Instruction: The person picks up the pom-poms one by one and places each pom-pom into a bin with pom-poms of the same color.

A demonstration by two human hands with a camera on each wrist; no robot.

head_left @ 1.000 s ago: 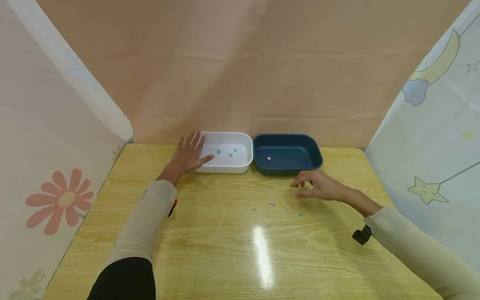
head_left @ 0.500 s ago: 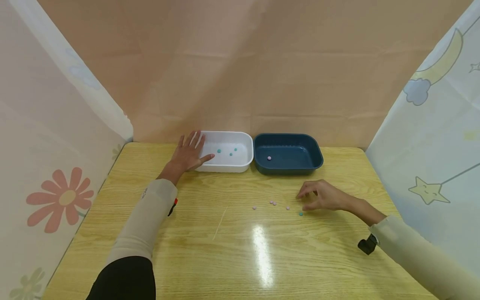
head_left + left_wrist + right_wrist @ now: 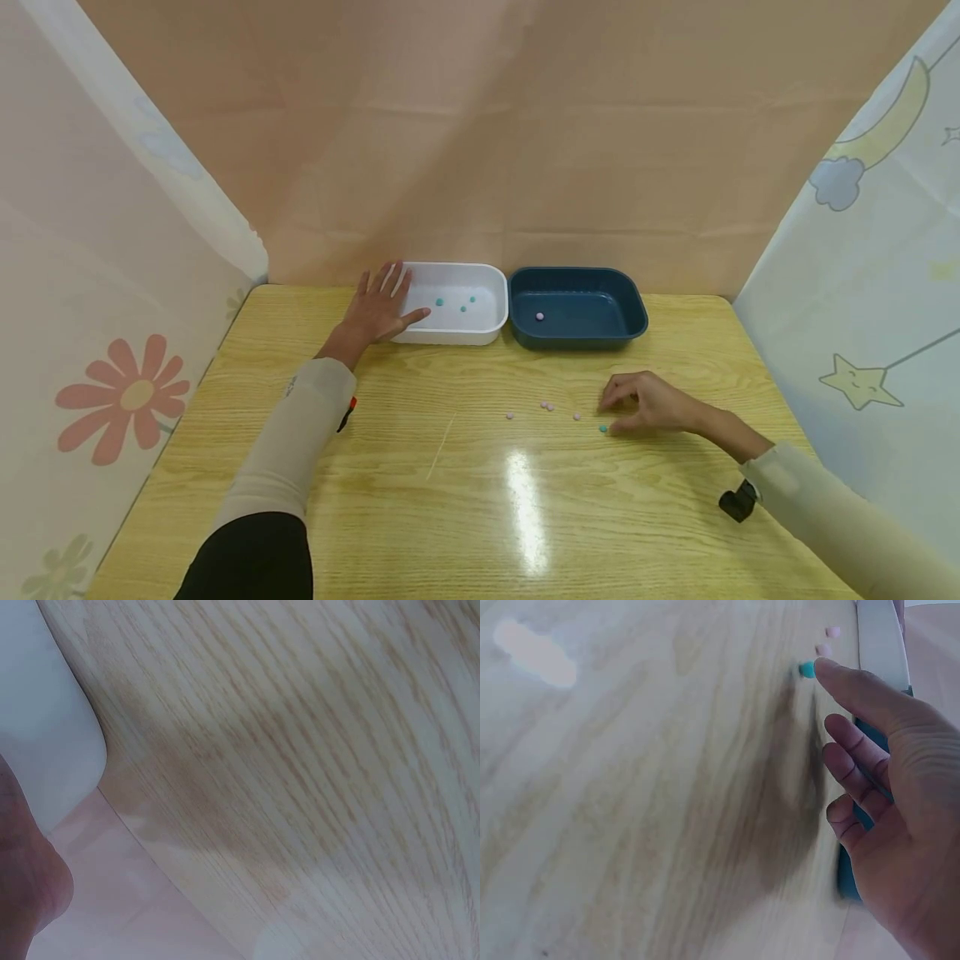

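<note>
On the table (image 3: 375, 483), just beside the right hand (image 3: 648, 402), one teal bead (image 3: 603, 429) is lying: probably light, hard, slippery; suiting a fingertip pinch. Right hand: hanging loosely curved, holding nothing. Left hand (image 3: 375, 308): resting spread at the white tray (image 3: 450, 337).

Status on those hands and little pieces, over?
Left hand at white tray. Right hand beside teal piece on table, not gripping. Pink pieces nearby, none blocking.
</note>
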